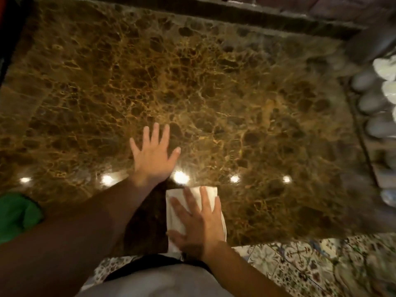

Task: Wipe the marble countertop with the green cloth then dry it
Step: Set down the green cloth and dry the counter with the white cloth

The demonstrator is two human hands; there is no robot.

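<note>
The brown veined marble countertop (225,93) fills most of the view and reflects several ceiling lights. My left hand (153,156) lies flat on it with fingers spread, holding nothing. My right hand (198,221) presses flat on a folded white cloth (174,213) near the counter's front edge. The green cloth (17,217) lies bunched at the left edge of the view, apart from both hands and partly hidden by my left forearm.
A row of pale rounded objects (372,103) and white items (385,68) lines the right side of the counter. A dark raised ledge (235,13) runs along the back. Patterned floor tiles (310,269) show below the front edge.
</note>
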